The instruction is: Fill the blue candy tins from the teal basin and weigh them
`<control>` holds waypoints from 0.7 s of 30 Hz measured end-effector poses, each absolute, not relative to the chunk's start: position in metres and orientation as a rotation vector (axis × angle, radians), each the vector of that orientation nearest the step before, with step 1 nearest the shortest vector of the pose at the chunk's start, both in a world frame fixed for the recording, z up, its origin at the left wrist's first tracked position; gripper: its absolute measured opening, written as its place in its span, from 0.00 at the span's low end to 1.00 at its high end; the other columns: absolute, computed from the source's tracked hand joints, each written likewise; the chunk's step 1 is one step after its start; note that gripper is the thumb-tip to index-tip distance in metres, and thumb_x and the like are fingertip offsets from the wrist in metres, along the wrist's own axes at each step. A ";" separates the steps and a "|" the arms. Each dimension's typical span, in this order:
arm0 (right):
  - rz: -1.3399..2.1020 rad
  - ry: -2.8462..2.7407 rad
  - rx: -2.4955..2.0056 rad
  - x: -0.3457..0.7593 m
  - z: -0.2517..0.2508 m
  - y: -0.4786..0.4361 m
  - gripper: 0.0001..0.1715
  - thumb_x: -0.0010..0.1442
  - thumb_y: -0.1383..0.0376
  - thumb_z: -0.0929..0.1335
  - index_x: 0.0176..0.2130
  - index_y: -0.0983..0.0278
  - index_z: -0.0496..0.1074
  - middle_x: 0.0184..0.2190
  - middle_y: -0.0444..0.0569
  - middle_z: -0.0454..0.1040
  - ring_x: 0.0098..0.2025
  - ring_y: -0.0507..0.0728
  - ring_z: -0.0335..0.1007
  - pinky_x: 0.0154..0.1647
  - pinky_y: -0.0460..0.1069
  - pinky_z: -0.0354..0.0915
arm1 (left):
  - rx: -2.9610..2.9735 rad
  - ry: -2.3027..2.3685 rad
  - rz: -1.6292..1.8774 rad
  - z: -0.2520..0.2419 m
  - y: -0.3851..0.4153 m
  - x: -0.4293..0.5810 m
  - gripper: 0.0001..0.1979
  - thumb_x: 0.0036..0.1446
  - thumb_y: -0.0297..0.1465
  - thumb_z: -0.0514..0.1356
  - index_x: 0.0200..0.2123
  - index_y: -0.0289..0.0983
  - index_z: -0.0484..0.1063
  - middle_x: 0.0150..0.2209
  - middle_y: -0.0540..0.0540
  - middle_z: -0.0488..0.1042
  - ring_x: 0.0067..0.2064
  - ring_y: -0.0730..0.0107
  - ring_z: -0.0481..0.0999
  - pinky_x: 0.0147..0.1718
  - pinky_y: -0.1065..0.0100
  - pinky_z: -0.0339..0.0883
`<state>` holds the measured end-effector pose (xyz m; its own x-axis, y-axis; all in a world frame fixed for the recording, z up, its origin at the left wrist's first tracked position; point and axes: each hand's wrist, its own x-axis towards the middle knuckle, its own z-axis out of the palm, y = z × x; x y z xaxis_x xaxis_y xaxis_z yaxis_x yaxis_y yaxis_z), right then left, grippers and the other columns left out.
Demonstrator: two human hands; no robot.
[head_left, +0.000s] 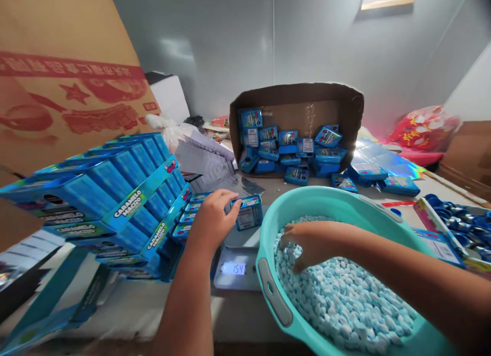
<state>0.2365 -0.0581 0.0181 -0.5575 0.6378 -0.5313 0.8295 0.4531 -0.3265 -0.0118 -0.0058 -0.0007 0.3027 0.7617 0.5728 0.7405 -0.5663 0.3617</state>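
My left hand [218, 213] is at the upper left edge of a small blue candy tin [249, 216], thumb and forefinger closed at its corner; the other fingers are hidden. That tin stands on a digital scale [235, 279] whose display reads 154. Inside a turquoise tub [337, 200], my right hand [310, 243] reaches into a heap of pale blue and white candies [345, 294]. Its thumb and fingers are apart, the fingertips touching the candies. More blue tins [187, 216] stand in a row just left of my left hand.
Stacked blue display boxes [130, 202] rise at the left before a large printed carton [69, 80]. Behind the scale, a tipped cardboard box [297, 110] holds several blue tins. Papers [203, 156] lie left of it. A tray of blue-and-silver pieces [456, 223] is at the right.
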 end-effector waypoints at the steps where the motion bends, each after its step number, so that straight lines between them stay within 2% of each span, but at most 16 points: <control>1: -0.798 2.379 1.245 0.236 0.017 -0.058 0.36 0.53 0.53 0.75 0.59 0.58 0.72 0.55 0.54 0.72 0.49 0.69 0.75 0.48 0.59 0.69 | 2.505 1.468 1.168 0.001 -0.007 -0.011 0.12 0.65 0.32 0.57 0.42 0.32 0.79 0.42 0.41 0.79 0.46 0.62 0.78 0.50 0.62 0.69; 3: -0.776 2.382 1.249 0.233 0.016 -0.058 0.34 0.51 0.56 0.76 0.57 0.58 0.73 0.52 0.52 0.73 0.46 0.67 0.76 0.44 0.56 0.69 | 2.474 1.523 1.281 0.004 -0.009 -0.011 0.14 0.66 0.32 0.55 0.43 0.30 0.78 0.42 0.40 0.79 0.47 0.62 0.77 0.51 0.62 0.69; 9: -0.779 2.283 1.331 0.232 0.011 -0.056 0.30 0.48 0.61 0.77 0.52 0.58 0.76 0.45 0.48 0.77 0.43 0.64 0.74 0.35 0.51 0.62 | 2.255 1.740 1.623 0.008 -0.012 -0.017 0.16 0.66 0.36 0.56 0.45 0.29 0.77 0.42 0.39 0.79 0.44 0.62 0.77 0.47 0.63 0.71; 16: -0.822 2.245 1.383 0.236 0.004 -0.055 0.28 0.47 0.61 0.76 0.50 0.56 0.77 0.40 0.45 0.79 0.38 0.61 0.74 0.29 0.49 0.56 | 2.127 1.805 1.646 0.005 -0.010 -0.016 0.18 0.67 0.38 0.54 0.47 0.30 0.76 0.43 0.39 0.78 0.44 0.63 0.77 0.47 0.63 0.71; 21: -0.835 2.235 1.363 0.233 0.005 -0.054 0.27 0.46 0.62 0.76 0.49 0.57 0.77 0.41 0.45 0.79 0.38 0.61 0.74 0.28 0.48 0.54 | 2.028 1.635 1.432 0.003 -0.009 -0.013 0.21 0.65 0.44 0.55 0.49 0.34 0.75 0.47 0.39 0.77 0.48 0.60 0.76 0.49 0.60 0.71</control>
